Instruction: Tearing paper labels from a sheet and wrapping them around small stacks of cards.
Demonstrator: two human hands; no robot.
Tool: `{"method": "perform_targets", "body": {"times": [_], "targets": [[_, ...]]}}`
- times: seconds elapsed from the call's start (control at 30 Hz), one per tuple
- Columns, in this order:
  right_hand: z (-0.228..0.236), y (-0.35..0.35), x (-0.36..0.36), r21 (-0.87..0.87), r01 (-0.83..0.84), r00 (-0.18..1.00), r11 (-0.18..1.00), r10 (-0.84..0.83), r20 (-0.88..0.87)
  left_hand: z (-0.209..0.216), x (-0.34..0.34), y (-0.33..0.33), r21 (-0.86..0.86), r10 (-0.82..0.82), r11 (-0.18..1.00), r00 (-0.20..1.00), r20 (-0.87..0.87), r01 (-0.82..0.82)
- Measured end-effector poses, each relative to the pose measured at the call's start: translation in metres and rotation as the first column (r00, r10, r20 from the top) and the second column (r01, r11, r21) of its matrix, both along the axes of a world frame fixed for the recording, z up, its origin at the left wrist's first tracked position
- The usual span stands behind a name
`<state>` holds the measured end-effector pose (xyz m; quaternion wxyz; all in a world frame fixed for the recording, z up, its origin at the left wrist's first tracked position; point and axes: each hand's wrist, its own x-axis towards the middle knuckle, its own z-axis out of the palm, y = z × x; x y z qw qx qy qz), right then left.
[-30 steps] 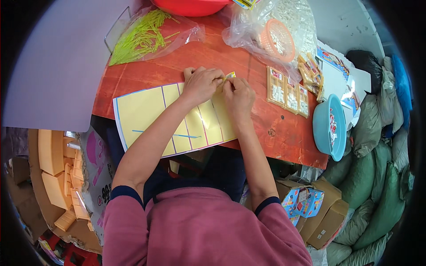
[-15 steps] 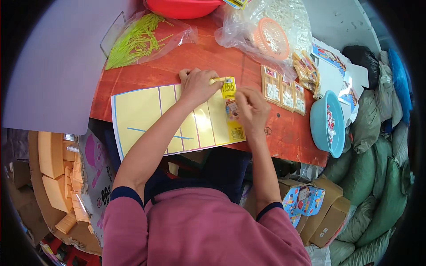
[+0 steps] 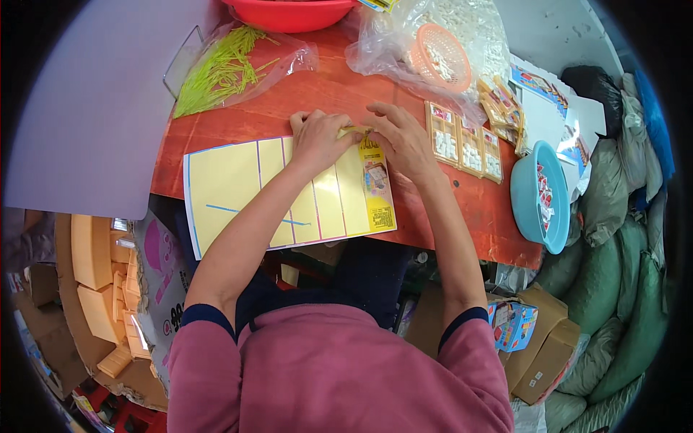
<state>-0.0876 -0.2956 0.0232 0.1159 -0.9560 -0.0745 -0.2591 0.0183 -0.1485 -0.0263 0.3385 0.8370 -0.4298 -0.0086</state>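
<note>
A pale yellow sheet with thin blue and purple lines lies on the red-brown table, a printed bright yellow strip along its right end. My left hand is closed at the sheet's far edge, a small curled yellow piece showing by its thumb. Close beside it, the fingertips of my right hand meet at the strip's far corner, which looks lifted; one finger is stretched out above. My fingers partly hide the corner.
Lime-green sticks lie in a plastic bag. A red basin, an orange basket, trays of white pieces and a blue bowl ring the far and right sides. A carton of orange parts stands at left.
My right hand has moved away from me and slightly left, from beside the printed strip to its far corner, and its fingers have stretched out. My left hand stays nearly in place.
</note>
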Motion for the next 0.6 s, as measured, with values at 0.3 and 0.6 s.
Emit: {"method": "perform_targets", "body": {"times": [0.3, 0.6], "targets": [[0.027, 0.01, -0.142, 0.213, 0.083, 0.966, 0.973, -0.027, -0.256, -0.002, 0.021, -0.004, -0.009, 0.119, 0.993, 0.969, 0.218, -0.12], [0.059, -0.023, -0.312, 0.792, 0.442, 0.748, 0.421, -0.66, -0.067, 0.008, 0.082, 0.008, 0.083, -0.04, 0.996, 0.788, 0.614, -0.014]]}}
